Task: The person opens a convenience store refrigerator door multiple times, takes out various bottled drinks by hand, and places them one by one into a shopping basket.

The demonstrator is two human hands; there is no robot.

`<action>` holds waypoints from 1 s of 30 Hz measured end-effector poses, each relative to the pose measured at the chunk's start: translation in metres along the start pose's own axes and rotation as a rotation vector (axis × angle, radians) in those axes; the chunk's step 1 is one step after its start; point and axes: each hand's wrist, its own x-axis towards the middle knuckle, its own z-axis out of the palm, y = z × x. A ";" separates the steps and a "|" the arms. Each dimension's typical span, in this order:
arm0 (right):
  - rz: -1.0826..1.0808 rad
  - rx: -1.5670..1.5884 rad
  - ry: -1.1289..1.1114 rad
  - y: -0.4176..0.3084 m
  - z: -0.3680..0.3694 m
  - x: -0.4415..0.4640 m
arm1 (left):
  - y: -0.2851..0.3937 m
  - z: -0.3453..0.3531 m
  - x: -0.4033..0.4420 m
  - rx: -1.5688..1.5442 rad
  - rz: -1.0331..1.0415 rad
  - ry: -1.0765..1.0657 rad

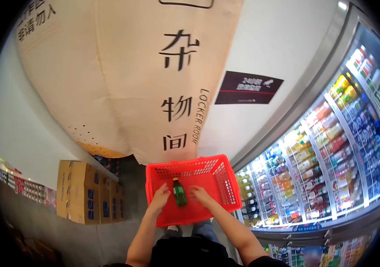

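Observation:
A red plastic shopping basket (211, 177) with slotted sides is in front of my body at about waist height. Inside it lies a green bottle (179, 194) with a yellow cap and a pale label. My left hand (160, 196) is over the basket just left of the bottle, fingers loosely bent and apart from it. On the bottle's other side, my right hand (200, 195) hovers with its fingers slightly spread, a small gap from the glass. Both forearms reach over the basket's near rim. What supports the basket is hidden.
A lit drinks fridge (319, 160) with several rows of bottles stands to my right. Ahead hangs a beige curtain (132, 80) marked "LOCKER ROOM", beside a dark wall sign (248, 87). Cardboard boxes (87, 193) are stacked on the floor to the left.

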 end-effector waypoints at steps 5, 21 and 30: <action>-0.183 0.248 0.087 -0.021 -0.010 -0.053 | 0.033 0.009 -0.016 -0.078 0.061 0.014; -0.590 0.510 0.360 -0.015 -0.070 -0.221 | 0.085 0.131 -0.073 -0.061 0.294 -0.165; -0.796 0.697 0.690 0.062 -0.150 -0.367 | 0.080 0.283 -0.159 0.043 0.318 -0.532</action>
